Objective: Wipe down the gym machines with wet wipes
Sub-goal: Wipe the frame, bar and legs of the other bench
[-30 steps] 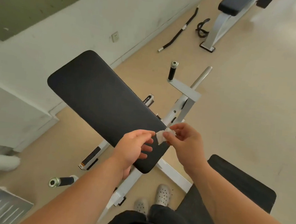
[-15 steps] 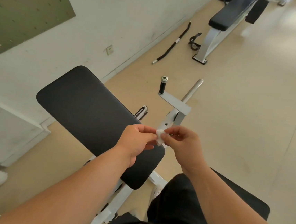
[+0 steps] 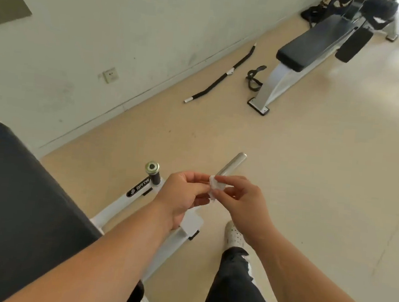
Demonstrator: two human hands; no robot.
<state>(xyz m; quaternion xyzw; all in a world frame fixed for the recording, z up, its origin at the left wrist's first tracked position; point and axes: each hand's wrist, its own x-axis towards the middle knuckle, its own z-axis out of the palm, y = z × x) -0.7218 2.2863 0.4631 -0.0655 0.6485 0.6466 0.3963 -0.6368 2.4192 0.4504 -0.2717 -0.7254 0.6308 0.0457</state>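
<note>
Where left hand (image 3: pixel 184 198) meets right hand (image 3: pixel 243 203), wet wipe (image 3: pixel 215 188) pinched between both

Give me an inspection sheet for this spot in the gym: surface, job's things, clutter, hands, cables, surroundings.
Surface: beige floor, glare at the top right.
Job's things: small crumpled white wipe held between the hands; black pad on the white frame at left; steel bar and capped black grip beyond the hands.
Clutter: black bar lying along the wall; black strap by the foot of the far bench.
Hands: left hand and right hand both pinch the wipe.
Cables: nothing seen.
Surroundings: white wall with a socket.
</note>
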